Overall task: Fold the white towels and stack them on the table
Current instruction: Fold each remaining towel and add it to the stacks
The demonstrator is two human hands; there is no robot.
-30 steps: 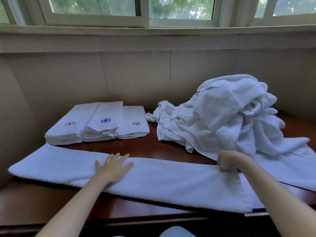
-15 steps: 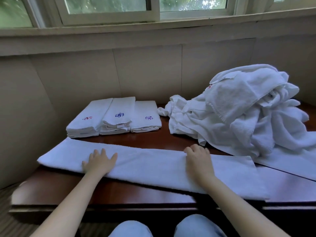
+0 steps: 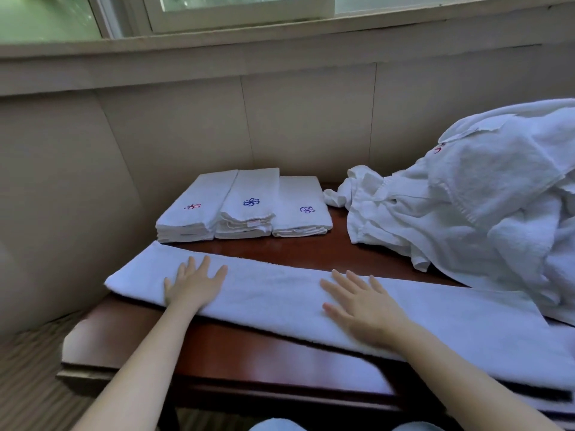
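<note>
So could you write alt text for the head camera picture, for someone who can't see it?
A person's left hand and right hand press flat on a long folded white towel across a dark wooden table. Behind sit three stacks of folded towels and, at right, a heap of unfolded towels.

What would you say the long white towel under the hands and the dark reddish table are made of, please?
The long white folded towel looks like cotton terry: matte, with a nubbly pile and soft, thick edges. The dark reddish-brown table looks like varnished wood, possibly veneer: its glossy top reflects light and the front edge is moulded.
</note>
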